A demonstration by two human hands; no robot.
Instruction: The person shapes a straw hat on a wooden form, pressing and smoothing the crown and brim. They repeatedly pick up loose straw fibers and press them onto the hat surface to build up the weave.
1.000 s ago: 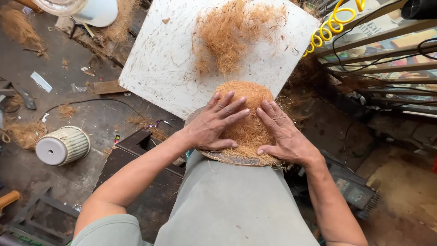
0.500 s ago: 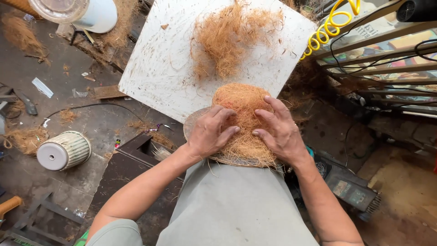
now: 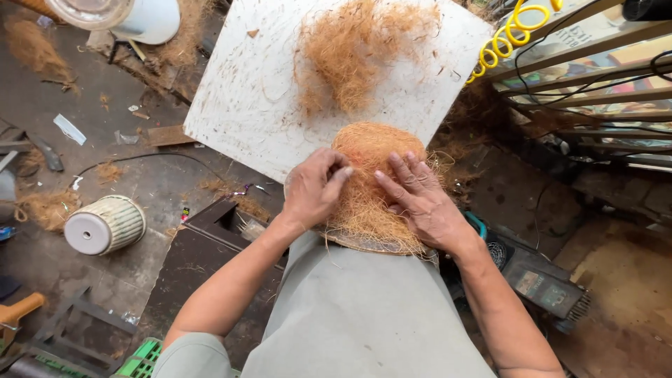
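A dome of orange-brown coconut fibre [image 3: 374, 150] rests on a round mould in my lap, against the near edge of a white board [image 3: 245, 98]. My left hand [image 3: 315, 189] presses on the dome's left side with its fingers curled and pinching fibre. Lying flat on the right side is my right hand [image 3: 420, 199], fingers spread over the fibre. A loose heap of the same fibre [image 3: 357, 49] lies on the board beyond the dome.
A small ribbed white pot [image 3: 105, 224] lies on its side on the dirty floor at left. A white bucket [image 3: 136, 17] stands at top left. A yellow coiled hose [image 3: 507, 38] hangs over wooden shelves at right. A dark power tool [image 3: 539, 280] sits by my right arm.
My left hand's fingers have curled from flat and spread into a pinch on the fibre. Both hands have shifted slightly on the dome.
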